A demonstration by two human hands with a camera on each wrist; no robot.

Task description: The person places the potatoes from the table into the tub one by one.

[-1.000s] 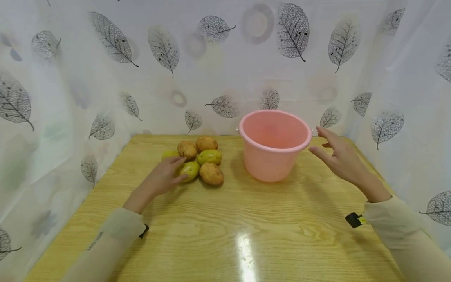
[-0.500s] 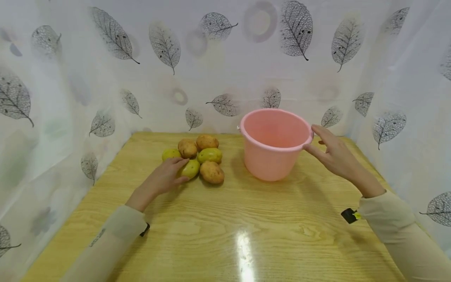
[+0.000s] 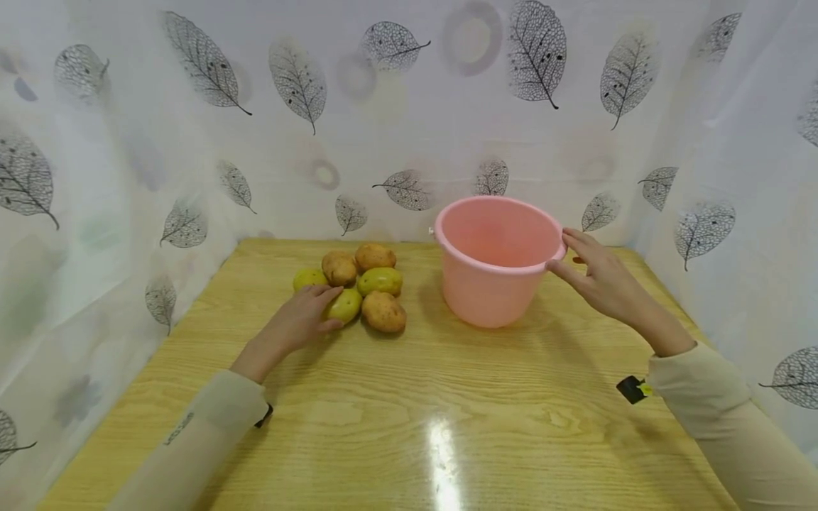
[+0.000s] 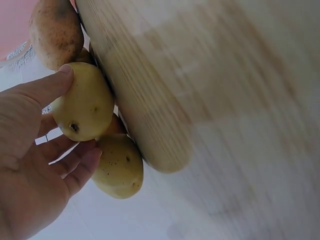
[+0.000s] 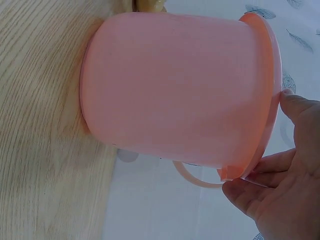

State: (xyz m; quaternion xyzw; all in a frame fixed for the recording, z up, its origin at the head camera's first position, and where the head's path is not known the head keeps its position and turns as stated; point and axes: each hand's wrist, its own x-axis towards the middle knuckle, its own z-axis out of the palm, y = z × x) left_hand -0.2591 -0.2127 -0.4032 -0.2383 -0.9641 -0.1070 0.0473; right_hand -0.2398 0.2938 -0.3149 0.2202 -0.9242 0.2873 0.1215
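At about 10 o'clock on the table (image 3: 409, 397), the left hand (image 3: 295, 323) lies on a green mango (image 3: 346, 306) at the near-left edge of a small heap, thumb and fingers curled around it. The wrist view shows the thumb (image 4: 47, 86) pressing one side and the fingers (image 4: 75, 162) cupping the other, with a second mango (image 4: 119, 167) just beside. Brown potatoes (image 3: 383, 312) and more mangoes touch one another in the heap. The mango looks smooth-skinned and rounded, firm enough for a full grasp but likely a bit slippery, so a hold across its widest part should serve best. The neighbours could roll when it lifts.

At 1 o'clock stands the pink bucket (image 3: 495, 284), upright, mouth open, nothing visible inside. It seems thin, light plastic, liable to slide or tip if pushed at the top.

The right hand (image 3: 601, 280) is at the bucket's rim at 3 o'clock. In the wrist view its thumb (image 5: 300, 112) meets the rim's edge, while its fingers (image 5: 250, 195) curl under the lip near the handle mount, a light steadying hold.
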